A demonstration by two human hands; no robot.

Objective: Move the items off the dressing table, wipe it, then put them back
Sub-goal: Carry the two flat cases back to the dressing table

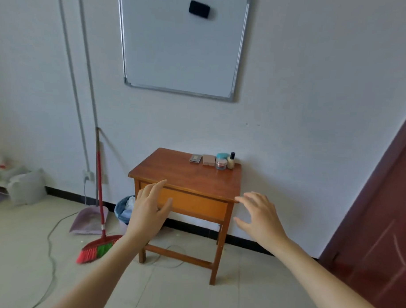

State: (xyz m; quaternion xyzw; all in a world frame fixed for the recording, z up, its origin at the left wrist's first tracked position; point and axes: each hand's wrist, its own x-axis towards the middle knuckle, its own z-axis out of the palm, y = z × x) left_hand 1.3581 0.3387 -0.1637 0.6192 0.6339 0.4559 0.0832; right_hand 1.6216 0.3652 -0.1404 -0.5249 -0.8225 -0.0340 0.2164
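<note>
A small wooden dressing table (173, 173) stands against the white wall. At its back right corner sit a grey compact (195, 158), a pink-beige box (208, 160), a clear jar (220, 164) with a teal-lidded jar (222, 156) behind it, and a bottle with a black cap (231, 161). My left hand (149, 207) is held out in front of the table's front edge, fingers spread and empty. My right hand (259, 218) hovers by the front right corner, also spread and empty. Both are well short of the items.
A red broom (98, 219) and a dustpan (89, 221) lean on the wall left of the table, beside a blue bin (123, 211). A cable (51, 252) trails over the tiled floor. A whiteboard (182, 45) hangs above. A dark red door (379, 229) is at right.
</note>
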